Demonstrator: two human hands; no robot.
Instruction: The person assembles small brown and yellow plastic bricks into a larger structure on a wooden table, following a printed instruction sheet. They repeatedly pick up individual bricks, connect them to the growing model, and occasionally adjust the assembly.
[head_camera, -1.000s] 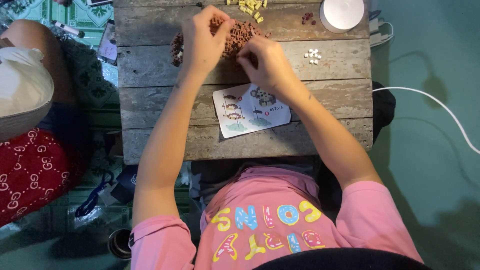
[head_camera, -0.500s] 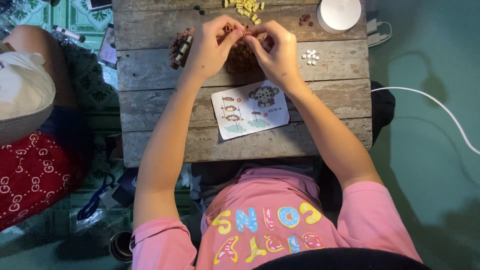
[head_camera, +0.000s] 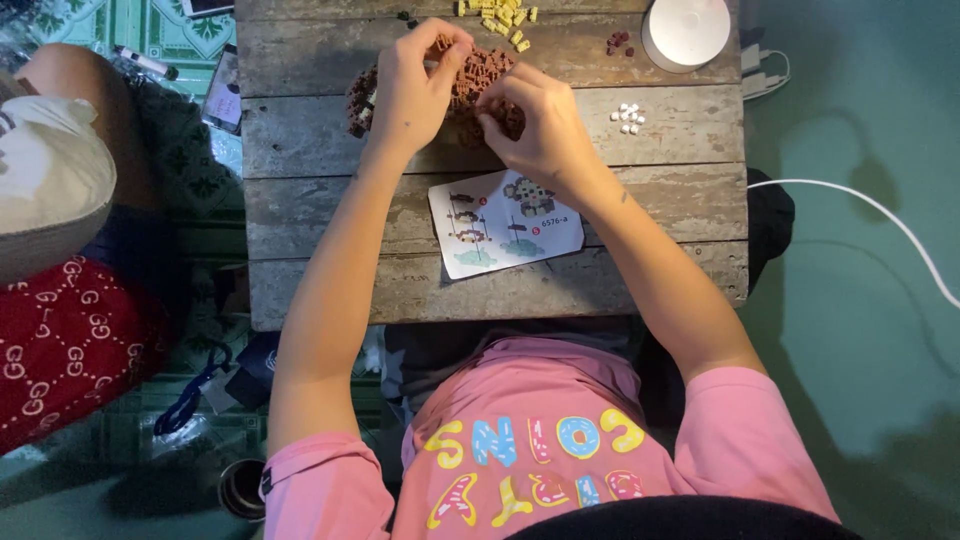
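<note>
A heap of small brown building bricks (head_camera: 485, 72) is lying at the far middle of the weathered wooden counter (head_camera: 330, 290), and both hands are working in it. The left hand (head_camera: 415, 85) is resting over the left part of the heap with its fingers curled down and the thumb and fingertips pinching at a few brown pieces near the top; just what it is gripping is too small to tell. The right hand (head_camera: 535, 125) is lying just beside it on the right part of the heap, fingers bent inward and closing on brown bricks under the palm. The two hands are nearly touching at the fingertips.

Nearer the person, just below the right hand, a printed instruction sheet (head_camera: 505, 220) is lying flat and slightly turned on the planks. Beyond the heap, at the far edge, a scatter of yellow bricks (head_camera: 500, 15) is sitting, with a small cluster of dark red bricks (head_camera: 618, 42) to its right. A round white object (head_camera: 688, 30) is standing at the far right corner, and a little group of white bricks (head_camera: 628, 117) is lying near it.
</note>
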